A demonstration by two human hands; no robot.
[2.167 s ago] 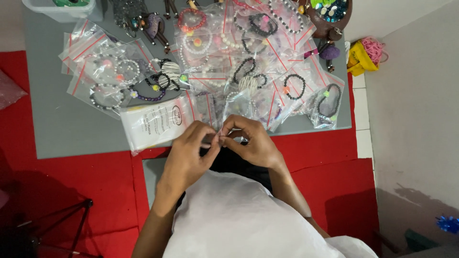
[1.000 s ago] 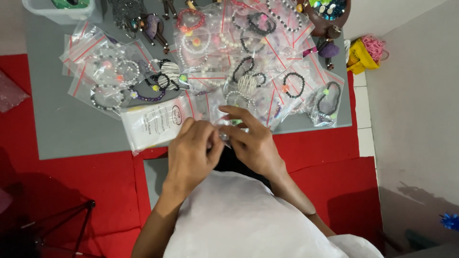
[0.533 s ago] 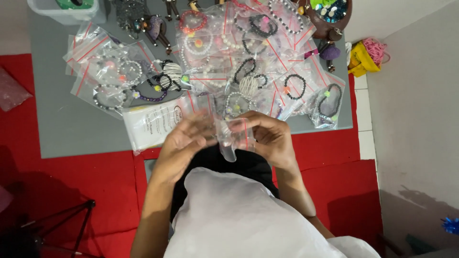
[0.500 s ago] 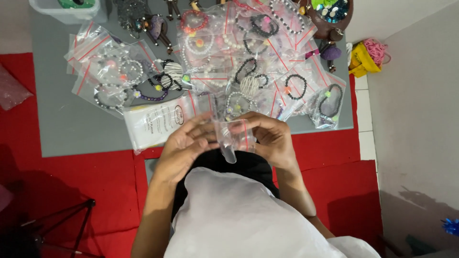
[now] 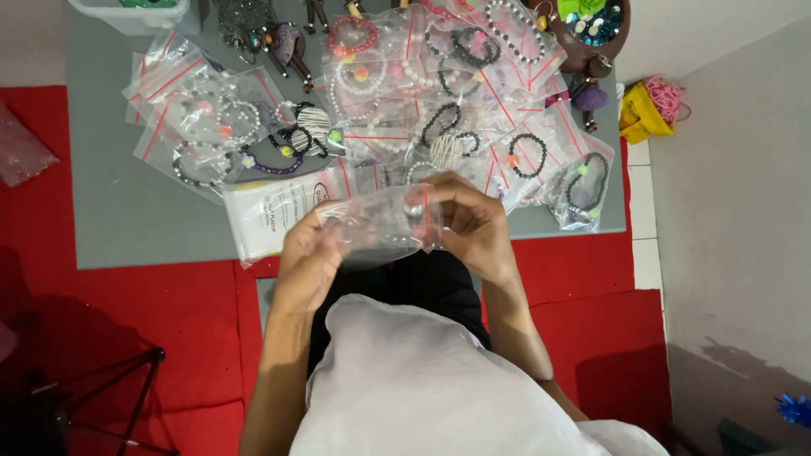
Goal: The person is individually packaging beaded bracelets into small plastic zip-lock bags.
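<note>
Fingers of the left hand (image 5: pixel 306 256) and right hand (image 5: pixel 473 224) are clamped on opposite ends of a clear zip bag (image 5: pixel 382 226), stretched between them above the grey table (image 5: pixel 127 219). It looks light, limp and slippery; edges give the surest grip.

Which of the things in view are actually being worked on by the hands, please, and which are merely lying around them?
In hand:
left hand
right hand
clear zip bag, stretched between both hands

Lying about:
bagged bead bracelets
white packet
grey table
yellow bag
red mat
</note>
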